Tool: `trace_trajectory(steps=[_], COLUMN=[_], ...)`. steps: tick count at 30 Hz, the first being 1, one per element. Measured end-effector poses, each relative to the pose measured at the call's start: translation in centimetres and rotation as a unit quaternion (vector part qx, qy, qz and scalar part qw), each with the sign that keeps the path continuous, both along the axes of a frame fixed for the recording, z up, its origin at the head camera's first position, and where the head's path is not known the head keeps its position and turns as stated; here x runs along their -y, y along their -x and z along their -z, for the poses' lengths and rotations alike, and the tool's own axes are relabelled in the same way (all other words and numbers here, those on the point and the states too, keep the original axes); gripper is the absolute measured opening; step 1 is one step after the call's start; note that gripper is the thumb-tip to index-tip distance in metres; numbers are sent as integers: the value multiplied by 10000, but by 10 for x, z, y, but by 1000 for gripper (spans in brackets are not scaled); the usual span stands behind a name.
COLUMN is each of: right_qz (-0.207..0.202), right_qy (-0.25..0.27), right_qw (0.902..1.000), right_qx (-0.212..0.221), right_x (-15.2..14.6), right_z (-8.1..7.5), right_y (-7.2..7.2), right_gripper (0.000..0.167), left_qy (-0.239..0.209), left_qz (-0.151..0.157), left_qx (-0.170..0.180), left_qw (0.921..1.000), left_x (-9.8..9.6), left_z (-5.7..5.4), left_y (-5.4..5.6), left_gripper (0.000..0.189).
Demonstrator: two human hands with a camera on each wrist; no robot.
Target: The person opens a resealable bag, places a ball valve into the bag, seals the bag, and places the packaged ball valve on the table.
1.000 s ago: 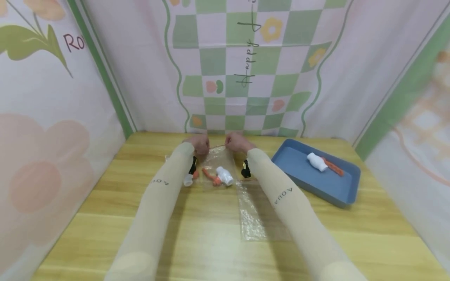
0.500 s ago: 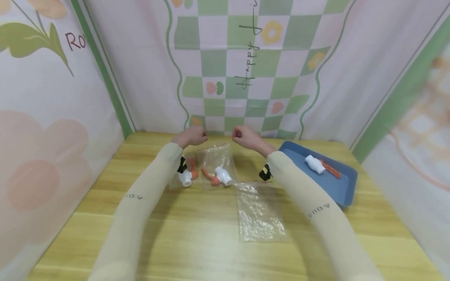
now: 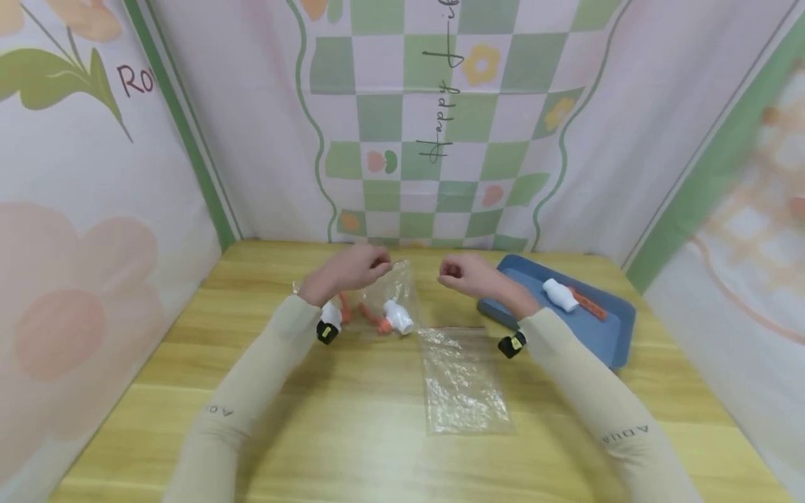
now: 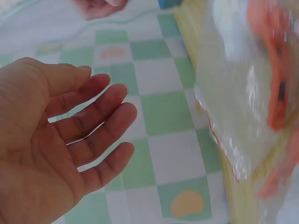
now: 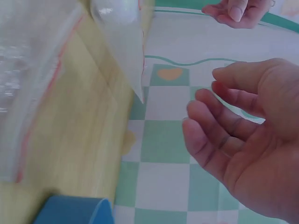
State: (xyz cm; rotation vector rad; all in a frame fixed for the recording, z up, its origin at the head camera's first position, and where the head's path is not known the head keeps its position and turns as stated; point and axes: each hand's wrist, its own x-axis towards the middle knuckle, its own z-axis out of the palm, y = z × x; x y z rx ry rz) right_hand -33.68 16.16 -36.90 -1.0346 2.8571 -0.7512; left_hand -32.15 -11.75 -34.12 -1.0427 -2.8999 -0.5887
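You've got three clear bags: a middle bag (image 3: 397,283), a left bag (image 4: 268,210) at its 9 o'clock, a flat bag (image 3: 465,381) at its 5, all on the counter (image 3: 352,433). Three white-and-orange pieces: one inside each of the first two bags, one in the single blue tray (image 3: 613,335) at 3 o'clock. Middle bag's long axis runs 12 to 6, red-edged end toward 12; its piece (image 3: 397,318) has the orange handle at 10. Tray piece (image 3: 560,295) handle points to 4. Your left hand (image 3: 353,267) and right hand (image 3: 470,274) hold nothing, fingers spread in a loose curve. Left wrist covers part of left bag's piece (image 3: 330,314); right sleeve hides tray's near side.
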Motion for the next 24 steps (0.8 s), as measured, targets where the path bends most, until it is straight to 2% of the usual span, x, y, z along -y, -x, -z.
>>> trace_trajectory(steps=[5, 10, 14, 18, 24], right_qz=[-188, -175, -211, -278, -442], right_qy=[-224, -608, -799, -879, -1109], right_qw=[9996, 9975, 9961, 9953, 9928], right_qx=[10, 300, 298, 286, -32], right_x=[-13, -19, -21, -22, -21], right_z=[12, 26, 33, 41, 53], right_y=[-19, -31, -38, -43, -44], right_gripper=[5, 5, 7, 15, 25], left_qy=[-373, -571, -696, -686, -780], left_qz=[122, 210, 198, 190, 142], left_qx=[-366, -99, 60, -63, 158], left_qw=[9986, 9981, 9974, 9974, 9967], left_x=[-14, -26, -34, -41, -52], left_z=[8, 21, 31, 40, 48], left_y=[-20, -36, -42, -47, -50], left_gripper=[21, 20, 20, 19, 20])
